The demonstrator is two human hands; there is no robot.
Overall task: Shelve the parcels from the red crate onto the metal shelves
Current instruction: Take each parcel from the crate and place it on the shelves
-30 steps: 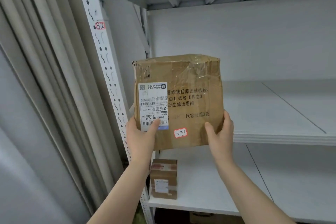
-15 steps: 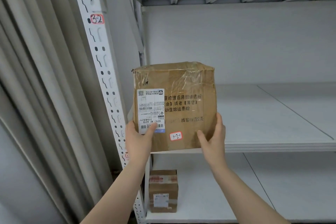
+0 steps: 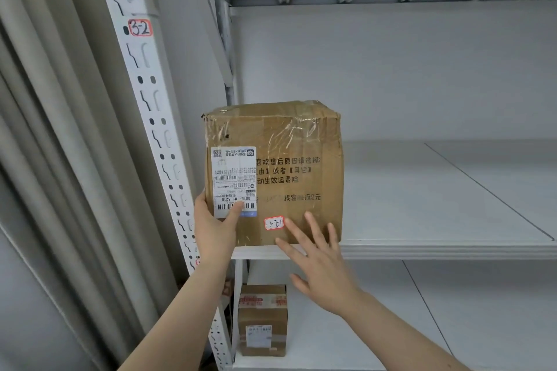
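A brown cardboard parcel point(image 3: 280, 166) with a white shipping label and a small red-edged sticker stands upright at the left front corner of the white metal shelf point(image 3: 437, 247). My left hand point(image 3: 215, 226) holds its lower left edge, thumb across the label. My right hand point(image 3: 319, 265) is spread flat with straight fingers, its fingertips against the parcel's lower front face. The red crate is out of view.
A smaller taped brown parcel point(image 3: 262, 319) stands on the shelf below at its left end. The perforated white upright point(image 3: 150, 117) carries a red-edged tag reading 3-2. Grey curtains point(image 3: 54, 159) hang to the left. Another shelf runs overhead.
The parcel moved forward onto the shelf and now rests on its left front corner. My right hand let go of the parcel's right edge and opened flat against its front.
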